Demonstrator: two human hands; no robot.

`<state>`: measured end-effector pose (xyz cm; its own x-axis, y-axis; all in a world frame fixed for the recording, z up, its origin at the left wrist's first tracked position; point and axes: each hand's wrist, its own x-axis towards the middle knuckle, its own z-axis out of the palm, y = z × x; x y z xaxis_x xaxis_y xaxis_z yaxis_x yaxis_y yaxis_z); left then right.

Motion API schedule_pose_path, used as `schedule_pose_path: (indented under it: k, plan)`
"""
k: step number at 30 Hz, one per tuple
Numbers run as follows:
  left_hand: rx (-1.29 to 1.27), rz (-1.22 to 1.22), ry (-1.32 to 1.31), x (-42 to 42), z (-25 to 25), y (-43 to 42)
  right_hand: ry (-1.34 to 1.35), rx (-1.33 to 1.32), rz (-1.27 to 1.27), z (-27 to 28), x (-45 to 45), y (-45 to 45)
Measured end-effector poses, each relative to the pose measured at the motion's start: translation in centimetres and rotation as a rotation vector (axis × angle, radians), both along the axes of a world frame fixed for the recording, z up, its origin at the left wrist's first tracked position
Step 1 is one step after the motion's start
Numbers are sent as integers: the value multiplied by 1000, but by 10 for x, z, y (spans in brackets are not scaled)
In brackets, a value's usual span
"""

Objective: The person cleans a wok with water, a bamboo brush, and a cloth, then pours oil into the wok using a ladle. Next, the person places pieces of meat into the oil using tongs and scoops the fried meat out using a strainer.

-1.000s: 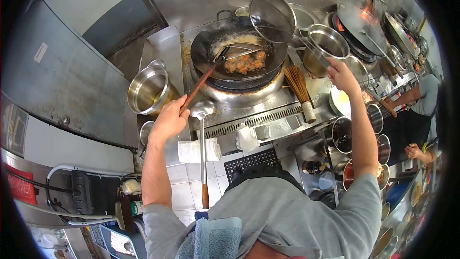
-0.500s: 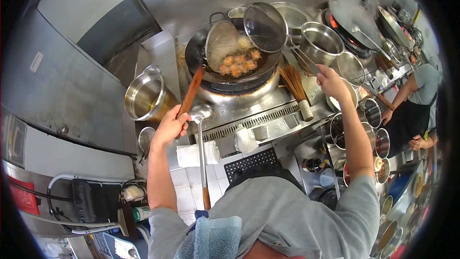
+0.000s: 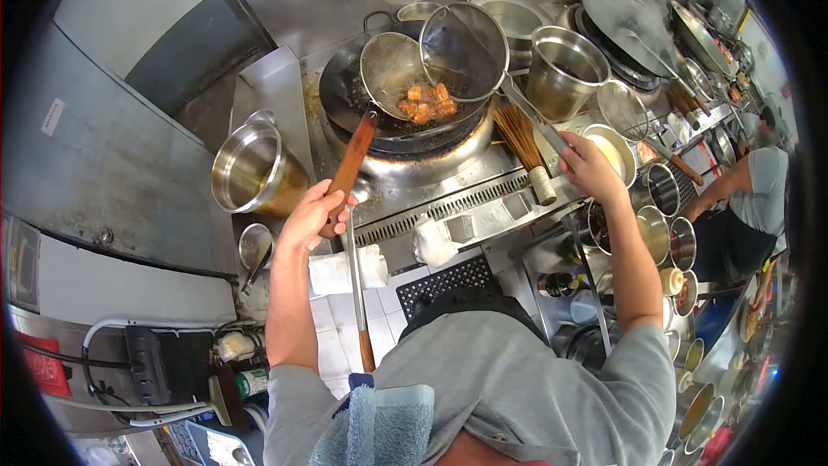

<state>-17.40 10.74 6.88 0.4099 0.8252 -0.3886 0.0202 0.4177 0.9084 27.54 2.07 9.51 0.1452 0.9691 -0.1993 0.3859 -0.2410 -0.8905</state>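
My left hand is closed around the wooden handle of a wire skimmer, whose mesh bowl is at the wok. In my right hand is the metal handle of a fine-mesh strainer, tilted over the wok's right side. Browned, glossy fried pieces sit clustered between the two tools; I cannot tell whether they rest wholly in the skimmer. The dark wok stands on a round burner. A long-handled ladle extends below my left hand, its bowl partly hidden behind it.
Left of the wok stands a steel pot of yellowish liquid. A bamboo brush lies on the right, near another tall pot. Ingredient containers line the right side. A steaming wok and a co-worker are farther right.
The strainer has swung left and lower over the wok, and my right hand has dropped slightly. The fried pieces, spread in bubbling oil before, are now bunched together by the skimmer.
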Motion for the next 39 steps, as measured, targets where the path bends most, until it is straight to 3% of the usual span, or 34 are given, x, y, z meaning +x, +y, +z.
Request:
schedule_pose_path:
  k: [10,13,19,22,28,32,35,38,39]
  plan:
    - [51,-14,12,-23,-3,-11,-46,-3,-44,15,1,-11]
    - [91,2,54,-26,-1,-18,-292,105,29,8,11,-10]
    - [119,20,98,-33,1,-30,-299,172,23,8,11,-14]
    - [141,47,104,-29,1,-32,-269,60,-30,26,0,-17]
    - [151,36,164,-20,2,-22,-270,210,-109,0,20,-9]
    - [196,-18,270,-15,7,-14,-206,163,-170,-6,28,3]
    - [254,-57,393,-7,21,-17,-169,120,-216,-3,29,11]
    - [699,-120,690,-1,9,-15,-95,118,-216,5,25,13]
    - [739,-111,740,2,6,-19,-90,127,-214,5,26,15]
